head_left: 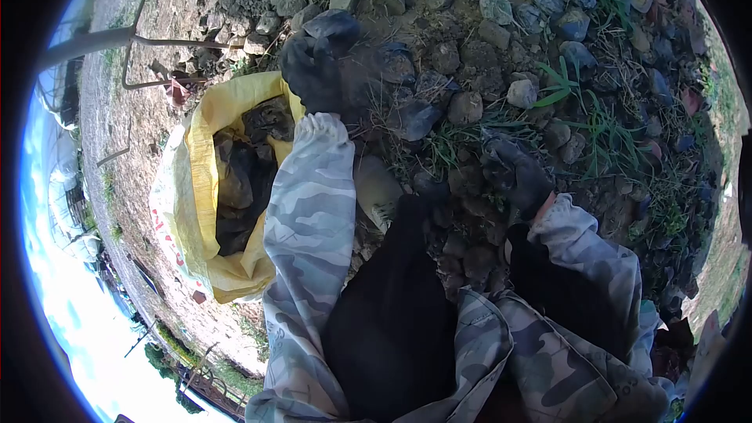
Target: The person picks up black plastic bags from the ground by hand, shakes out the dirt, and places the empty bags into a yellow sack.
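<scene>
On the head view I see loose stones (470,47) and grass (560,86) ahead, and a metal frame (141,35) far left. The gloved left hand (313,70) reaches forward on a straight arm, its fingers wrapped round a dark stone (333,26) just beyond the open yellow sack (196,188). The right hand (513,176) lies curled on the ground; I can't tell its grip

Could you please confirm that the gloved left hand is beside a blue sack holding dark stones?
Not quite: the head view shows that the sack is yellow, not blue. The rest stands: the gloved left hand is beside it, and dark stones lie inside.
</scene>
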Tool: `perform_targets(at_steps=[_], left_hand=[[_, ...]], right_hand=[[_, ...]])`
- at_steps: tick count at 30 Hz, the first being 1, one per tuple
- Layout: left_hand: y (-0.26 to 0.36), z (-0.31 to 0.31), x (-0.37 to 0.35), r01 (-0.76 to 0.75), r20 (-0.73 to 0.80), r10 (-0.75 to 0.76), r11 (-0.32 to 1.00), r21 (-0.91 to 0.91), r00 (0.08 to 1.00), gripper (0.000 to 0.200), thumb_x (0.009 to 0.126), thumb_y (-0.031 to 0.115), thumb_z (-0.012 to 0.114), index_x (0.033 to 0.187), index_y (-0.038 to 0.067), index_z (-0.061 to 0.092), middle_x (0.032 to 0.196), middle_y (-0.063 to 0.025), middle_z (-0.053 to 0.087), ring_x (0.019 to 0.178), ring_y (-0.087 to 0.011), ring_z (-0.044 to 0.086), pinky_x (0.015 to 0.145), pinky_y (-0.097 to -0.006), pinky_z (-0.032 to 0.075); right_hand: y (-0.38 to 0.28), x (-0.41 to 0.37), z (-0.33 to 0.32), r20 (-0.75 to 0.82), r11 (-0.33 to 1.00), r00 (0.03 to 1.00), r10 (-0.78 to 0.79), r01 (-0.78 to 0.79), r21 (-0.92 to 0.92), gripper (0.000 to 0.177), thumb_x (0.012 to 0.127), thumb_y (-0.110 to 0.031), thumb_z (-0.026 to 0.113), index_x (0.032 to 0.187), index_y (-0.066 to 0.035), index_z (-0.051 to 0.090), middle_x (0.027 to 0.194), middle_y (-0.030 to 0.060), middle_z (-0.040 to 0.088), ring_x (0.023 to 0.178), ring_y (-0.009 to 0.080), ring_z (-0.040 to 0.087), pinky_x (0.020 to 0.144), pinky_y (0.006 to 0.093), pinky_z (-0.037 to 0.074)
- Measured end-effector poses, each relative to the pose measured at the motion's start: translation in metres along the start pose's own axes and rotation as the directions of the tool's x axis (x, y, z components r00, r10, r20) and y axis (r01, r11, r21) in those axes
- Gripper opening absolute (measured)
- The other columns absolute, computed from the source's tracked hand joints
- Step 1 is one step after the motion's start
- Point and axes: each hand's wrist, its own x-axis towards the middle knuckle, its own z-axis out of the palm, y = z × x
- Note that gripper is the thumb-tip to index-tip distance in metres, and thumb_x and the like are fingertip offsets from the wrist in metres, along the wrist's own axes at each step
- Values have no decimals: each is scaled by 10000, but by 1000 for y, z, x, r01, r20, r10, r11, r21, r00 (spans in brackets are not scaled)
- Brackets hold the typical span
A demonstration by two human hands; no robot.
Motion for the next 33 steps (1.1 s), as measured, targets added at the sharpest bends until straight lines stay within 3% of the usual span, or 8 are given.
perform_targets(at_steps=[8,10,13,15,20,23,25,33], left_hand=[[129,20,-133,123,570,190,877,-465,799,284,794,219,656,980,16,586,935,-148,612,920,-338,572,855,-426,440],[140,10,-135,157,821,322,886,-437,471,259,801,233,669,903,6,599,1010,-160,606,929,-281,607,812,-371,471],[116,4,-104,251,780,339,814,-524,527,272,826,222,635,993,9,610,994,-171,631,933,-265,626,821,-368,479],[99,-6,-66,468,745,-139,847,-253,653,286,854,199,591,1079,21,595,972,-168,649,956,-245,630,809,-368,489],[1,-3,-49,-79,538,-142,927,367,831,242,857,127,574,1081,37,590,1028,-152,637,972,-243,621,818,-347,487],[-6,-21,-58,-8,436,75,988,-154,897,238,818,98,615,1051,52,601,1052,-142,625,1022,-291,591,869,-378,469],[12,-69,-38,-310,371,269,949,54,889,229,779,87,658,1002,62,614,1065,-128,622,1038,-313,567,895,-402,450],[-40,-214,-42,-520,650,9,608,600,760,378,825,248,604,1146,51,593,1211,-211,539,1177,-410,462,1045,-478,331]], right_hand=[[-23,-9,24,234,974,947,-222,225,14,346,938,-133,508,1267,-34,469,1203,105,562,1086,190,564,881,310,498],[-23,-9,20,188,989,973,-133,118,92,279,960,-173,478,1202,-40,518,1125,107,607,1010,211,613,824,311,537],[-8,6,-4,52,976,999,-4,-7,216,259,947,-167,508,1172,-42,530,1088,105,613,923,202,630,754,306,550],[-1,18,-28,386,892,922,20,-191,410,315,944,-124,500,1253,-64,503,1169,81,579,1033,178,577,779,287,523],[-8,7,-4,245,909,969,42,-139,393,255,946,-163,508,1182,-70,530,1064,70,603,883,164,603,618,273,533],[-7,7,-5,214,915,975,60,-140,378,221,937,-155,529,1137,-63,540,1014,63,604,829,145,603,616,277,529],[-7,9,-7,266,920,962,59,-156,360,219,943,-155,517,1142,-64,539,1015,60,604,829,139,601,633,279,528],[-4,8,-10,226,947,974,24,-95,307,218,961,-159,479,1157,-84,540,962,2,602,790,86,590,658,277,503]])
